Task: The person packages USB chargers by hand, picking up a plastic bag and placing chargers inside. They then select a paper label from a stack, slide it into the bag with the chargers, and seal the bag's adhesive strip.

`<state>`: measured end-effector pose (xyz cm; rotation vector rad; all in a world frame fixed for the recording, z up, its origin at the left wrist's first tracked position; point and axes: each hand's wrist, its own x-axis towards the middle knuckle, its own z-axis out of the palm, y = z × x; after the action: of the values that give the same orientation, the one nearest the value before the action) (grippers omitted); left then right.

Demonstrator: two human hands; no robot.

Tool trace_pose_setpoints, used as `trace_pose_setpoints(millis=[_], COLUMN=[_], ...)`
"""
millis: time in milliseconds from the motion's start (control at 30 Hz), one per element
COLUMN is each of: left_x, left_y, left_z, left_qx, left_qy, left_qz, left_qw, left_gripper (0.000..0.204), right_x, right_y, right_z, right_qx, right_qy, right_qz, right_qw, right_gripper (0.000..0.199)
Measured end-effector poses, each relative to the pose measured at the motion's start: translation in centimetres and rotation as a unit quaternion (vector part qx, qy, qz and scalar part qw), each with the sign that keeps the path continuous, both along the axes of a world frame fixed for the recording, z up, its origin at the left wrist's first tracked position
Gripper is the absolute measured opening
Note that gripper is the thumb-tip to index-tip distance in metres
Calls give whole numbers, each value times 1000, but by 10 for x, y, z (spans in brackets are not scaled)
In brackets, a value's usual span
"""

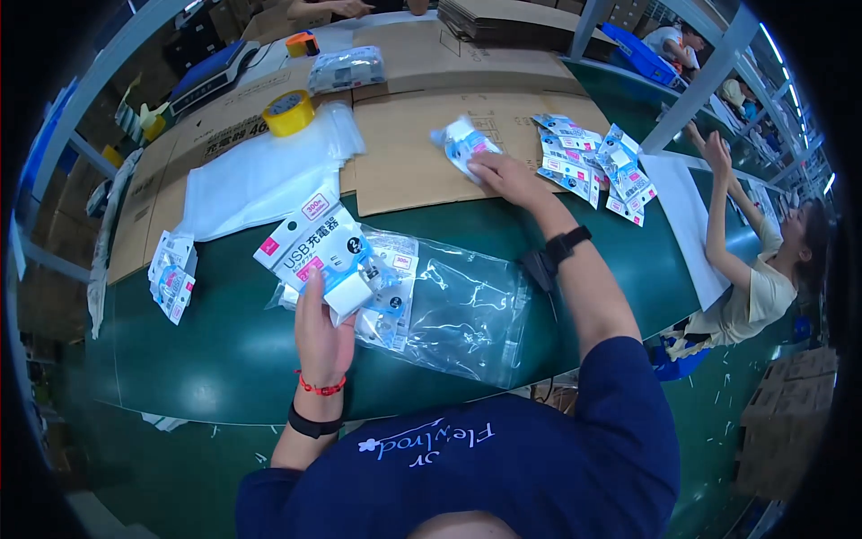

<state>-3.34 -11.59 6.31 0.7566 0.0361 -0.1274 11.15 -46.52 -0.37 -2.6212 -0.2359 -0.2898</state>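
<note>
My left hand (321,340) is closed on a packaged USB charger (305,235), its card facing up and a white block showing in the blister. Below it on the green table lies a transparent plastic bag (471,310); several charger packs (395,310) are in or on its left part, which I cannot tell. My right hand (514,182) reaches over the cardboard, fingers closed on the near edge of another charger pack (465,144), slightly blurred. A loose pile of charger packs (575,157) lies to its right. Further packs (171,277) sit stacked at the far left.
Flat cardboard (404,162) covers the table's (242,359) far part. A sheaf of translucent bags (260,175) bears a yellow tape roll (289,113). Beyond are a bagged bundle (347,68) and an orange tape dispenser (303,44). A metal post (696,85) stands at right; co-workers sit nearby.
</note>
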Motion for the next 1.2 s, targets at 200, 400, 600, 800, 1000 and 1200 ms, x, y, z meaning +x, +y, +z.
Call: trace_pose_setpoints(millis=[200, 400, 600, 800, 1000, 1200], left_x=[1, -8, -9, -7, -1, -10], left_y=[5, 1, -1, -3, -34, -56], left_z=[-13, -17, -10, -6, 3, -11], left_qx=[74, 146, 209, 237, 357, 310], left_qy=[-33, -84, -154, -196, -209, -165], left_qz=[4, 38, 49, 74, -12, -105], left_qw=[997, 985, 965, 949, 910, 930], left_gripper=[32, 27, 24, 28, 40, 40], right_x=[-6, 2, 35, -26, -133, -167], right_y=[-16, 44, 17, 52, 111, 134], right_z=[20, 5, 12, 83, 84, 69], right_qx=[-78, 55, 517, 628, 732, 756], right_qy=[23, -40, -28, 10, 217, 89], right_qz=[20, -45, -132, 17, 112, 104], right_qw=[996, 997, 845, 778, 636, 640], right_gripper=[51, 56, 52, 42, 53, 57])
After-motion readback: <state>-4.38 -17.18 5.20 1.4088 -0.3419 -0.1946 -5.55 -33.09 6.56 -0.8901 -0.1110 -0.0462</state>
